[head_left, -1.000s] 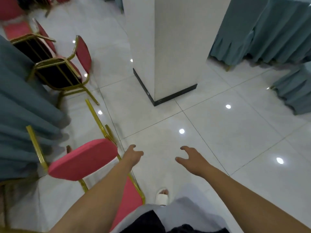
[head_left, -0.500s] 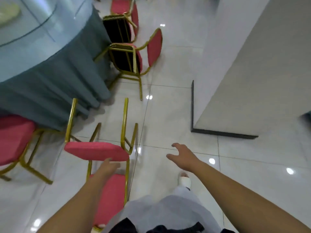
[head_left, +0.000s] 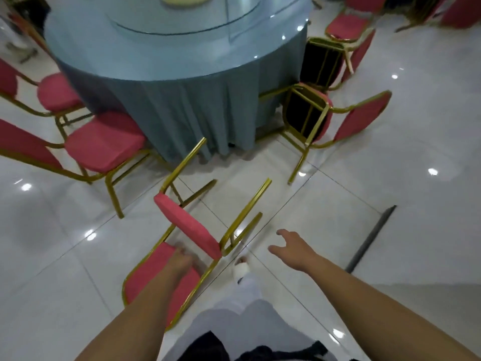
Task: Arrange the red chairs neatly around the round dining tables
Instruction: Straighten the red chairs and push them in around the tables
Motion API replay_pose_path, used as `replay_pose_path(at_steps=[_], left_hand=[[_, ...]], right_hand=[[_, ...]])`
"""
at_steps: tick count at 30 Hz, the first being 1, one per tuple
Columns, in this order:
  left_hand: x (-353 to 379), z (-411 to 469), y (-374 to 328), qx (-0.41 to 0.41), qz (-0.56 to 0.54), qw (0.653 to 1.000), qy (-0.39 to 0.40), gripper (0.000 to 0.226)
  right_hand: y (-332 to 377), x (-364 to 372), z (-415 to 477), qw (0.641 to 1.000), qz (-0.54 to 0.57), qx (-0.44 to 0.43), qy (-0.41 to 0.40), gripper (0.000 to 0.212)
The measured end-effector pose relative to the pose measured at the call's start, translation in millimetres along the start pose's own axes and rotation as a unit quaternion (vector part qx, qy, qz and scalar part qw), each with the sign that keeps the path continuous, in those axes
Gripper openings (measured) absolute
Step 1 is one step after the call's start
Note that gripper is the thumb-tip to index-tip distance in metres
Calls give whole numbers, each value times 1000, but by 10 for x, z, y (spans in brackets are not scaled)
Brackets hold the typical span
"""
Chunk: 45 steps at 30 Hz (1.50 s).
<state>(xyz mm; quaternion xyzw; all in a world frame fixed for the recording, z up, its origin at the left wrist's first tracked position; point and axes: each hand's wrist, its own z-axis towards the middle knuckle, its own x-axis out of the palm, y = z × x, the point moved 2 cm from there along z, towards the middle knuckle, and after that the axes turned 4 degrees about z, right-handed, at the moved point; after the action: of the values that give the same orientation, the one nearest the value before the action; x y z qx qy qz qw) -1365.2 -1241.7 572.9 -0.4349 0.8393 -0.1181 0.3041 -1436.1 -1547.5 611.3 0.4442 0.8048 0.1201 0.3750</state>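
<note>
A tipped chair (head_left: 187, 225) lies on its back near the table (head_left: 182, 100). The left hand (head_left: 179, 260) touches it, grip unclear. The right hand (head_left: 295, 251) hovers, fingers apart.

White tile floor (head_left: 390, 209) carries a draped round table (head_left: 182, 61) and red chairs (head_left: 104, 145), several tipped over.

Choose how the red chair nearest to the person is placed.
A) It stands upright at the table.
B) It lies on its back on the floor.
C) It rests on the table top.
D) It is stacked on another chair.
B: the chair lies with its backrest flat on the floor and its gold legs pointing toward the round table.
</note>
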Motion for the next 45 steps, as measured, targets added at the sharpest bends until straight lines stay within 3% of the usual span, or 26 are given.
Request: replay_pose_path(at_steps=[9, 13, 17, 18, 20, 27, 33, 37, 40, 42, 45], left_hand=[[-40, 573, -258, -107, -144, 983, -30, 58], [-4, 554, -332, -113, -220, 967, -67, 60], [138, 441, -254, -148, -296, 937, -113, 31], [198, 374, -219, -161, -314, 927, -129, 35], [338, 199, -150, -199, -356, 897, -171, 49], [1314, -471, -33, -340, -436, 798, -240, 53], [1994, -417, -290, -347, -553, 718, -240, 45], [2043, -115, -416, -311, -657, 643, -239, 36], [1957, 305, -416, -282, -714, 606, -208, 31], [1939, 624, -365, -271, -754, 573, -175, 36], [1950, 1037, -257, -294, -807, 495, -130, 50]], right_hand=[[670, -732, 994, 997, -70, -24, 25, 66], [947, -843, 1402, 989, -119, -57, 66, 64], [1257, -845, 1912, 972, -179, -94, 123, 63], [1328, -839, 2030, 964, -199, -106, 142, 63], [1464, -843, 2227, 944, -245, -133, 178, 64], [1693, -898, 2742, 862, -368, -197, 288, 65], [1793, -781, 3064, 863, -376, -151, 301, 67], [1890, -420, 2999, 855, -386, -135, 318, 70], [1939, 22, 2999, 843, -404, -136, 328, 67], [1954, 360, 3035, 842, -403, -129, 335, 69], [1999, 871, 3089, 864, -366, -103, 330, 78]])
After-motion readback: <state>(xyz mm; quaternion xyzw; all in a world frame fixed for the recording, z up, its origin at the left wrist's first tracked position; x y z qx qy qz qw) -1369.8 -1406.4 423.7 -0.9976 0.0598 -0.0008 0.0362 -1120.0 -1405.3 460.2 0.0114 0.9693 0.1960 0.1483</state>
